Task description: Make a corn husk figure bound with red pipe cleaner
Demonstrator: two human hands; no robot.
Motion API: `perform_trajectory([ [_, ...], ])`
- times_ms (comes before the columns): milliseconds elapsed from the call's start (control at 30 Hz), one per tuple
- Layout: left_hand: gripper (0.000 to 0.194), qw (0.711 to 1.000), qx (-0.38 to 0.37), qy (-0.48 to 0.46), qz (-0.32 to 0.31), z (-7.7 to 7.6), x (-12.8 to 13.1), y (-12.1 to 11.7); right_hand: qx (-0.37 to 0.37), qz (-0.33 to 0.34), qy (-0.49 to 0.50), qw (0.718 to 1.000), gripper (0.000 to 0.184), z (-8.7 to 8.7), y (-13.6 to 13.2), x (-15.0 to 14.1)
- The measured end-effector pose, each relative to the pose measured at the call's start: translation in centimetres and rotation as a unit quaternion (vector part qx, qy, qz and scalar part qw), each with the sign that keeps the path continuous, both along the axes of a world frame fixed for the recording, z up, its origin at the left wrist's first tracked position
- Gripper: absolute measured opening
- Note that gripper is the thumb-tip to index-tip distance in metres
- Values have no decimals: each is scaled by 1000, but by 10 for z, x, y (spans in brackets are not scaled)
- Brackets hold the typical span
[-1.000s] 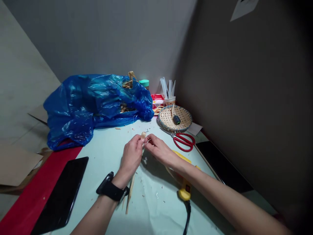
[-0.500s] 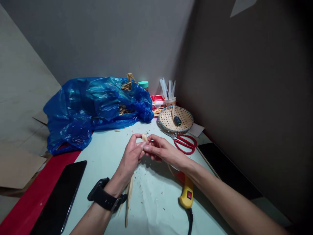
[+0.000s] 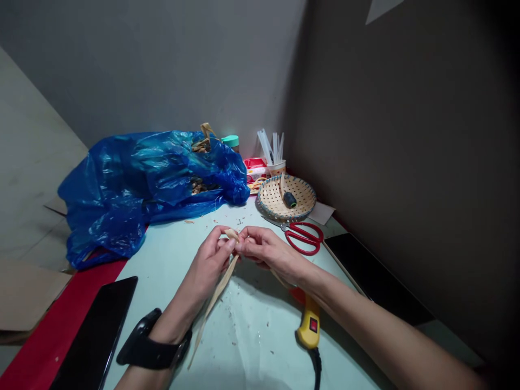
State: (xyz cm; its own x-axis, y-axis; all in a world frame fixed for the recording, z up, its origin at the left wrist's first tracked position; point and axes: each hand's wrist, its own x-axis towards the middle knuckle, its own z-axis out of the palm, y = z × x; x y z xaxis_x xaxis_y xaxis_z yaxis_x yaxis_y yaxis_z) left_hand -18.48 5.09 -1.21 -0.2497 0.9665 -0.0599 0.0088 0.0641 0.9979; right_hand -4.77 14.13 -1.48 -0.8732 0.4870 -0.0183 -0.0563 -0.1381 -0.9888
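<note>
Both hands meet over the middle of the table. My left hand (image 3: 211,254), with a black watch on its wrist, pinches a pale dry strip of leaf or husk (image 3: 217,292) between thumb and fingers. The strip folds over at the fingertips, and its long tail hangs down toward me. From the other side my right hand (image 3: 266,246) has its thumb and fingertips closed on the same strip, touching the left thumb. Under my right forearm lies a yellow tool with a red switch and black cord (image 3: 311,325); its front end is partly hidden.
A blue plastic bag (image 3: 162,173) of dried strips fills the back left. At the back right are a woven basket (image 3: 266,200) with a dark spool (image 3: 290,200), a cup of clear sticks (image 3: 277,169) and red-handled scissors (image 3: 304,238). Dark tablets (image 3: 101,330) lie at both sides.
The strip's folded end has tipped to the left between my fingers. Its tail has swung out from beside my left wrist into plain view. My left forearm has shifted left.
</note>
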Motion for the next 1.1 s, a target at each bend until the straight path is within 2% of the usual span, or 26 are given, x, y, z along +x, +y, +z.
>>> perform_trajectory([
  [133, 20, 992, -10, 128, 12, 4, -9, 1, 33, -33, -16, 999, 26, -4, 2, -2],
  [233, 19, 962, -3, 267, 55, 6, -6, -1, 95, -60, -31, 993, 23, -10, 5, -5],
  [333, 16, 917, 28, 382, 110, 4, 5, -4, 129, -92, -17, 987, 21, -14, 5, -7],
  [467, 19, 834, 110, 508, 185, -7, 21, -9, 103, -113, 6, 988, 20, -17, 3, -8],
  [633, 20, 741, 167, 619, 198, -17, 29, -11, 65, -142, 18, 988, 17, -19, 0, -9],
  [800, 22, 689, 168, 677, 199, -22, 39, -11, -12, -161, 16, 987, 18, -16, -3, -10],
  [900, 33, 680, 167, 694, 169, -30, 47, -10, -66, -176, 35, 981, 20, -17, -2, -12],
  [967, 35, 698, 167, 681, 146, -33, 50, -8, -77, -192, 42, 977, 20, -19, 0, -13],
  [1100, 25, 801, 167, 559, 130, -21, 48, -7, -10, -205, 35, 978, 18, -19, 3, -12],
])
